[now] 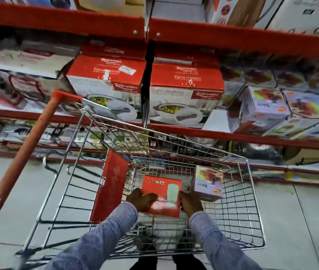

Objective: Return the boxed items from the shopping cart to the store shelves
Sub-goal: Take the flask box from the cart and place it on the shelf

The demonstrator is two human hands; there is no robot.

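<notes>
Both hands are down inside the cart, clamped on either side of a red box. The left hand has its fingers wrapped over the box's left edge, and the right hand presses flat against the right edge, so the box is squeezed between the two. The box sits low in the wire basket, roughly in the middle; I can't tell if it's resting on the bottom or just off it. Both sleeves are blue with a fine stripe.

Just right of the red box there's a small purple box standing in the cart, close to the right hand but not touching it as far as I can see. A tall red panel stands upright on the left side of the basket. The cart's orange handle runs off diagonally at the left.

Behind the cart, the shelves are red metal. On the middle level are two big red-and-white boxes side by side, with a gap between them. More purple boxes like the one in the cart are stacked to the right on the same level.
</notes>
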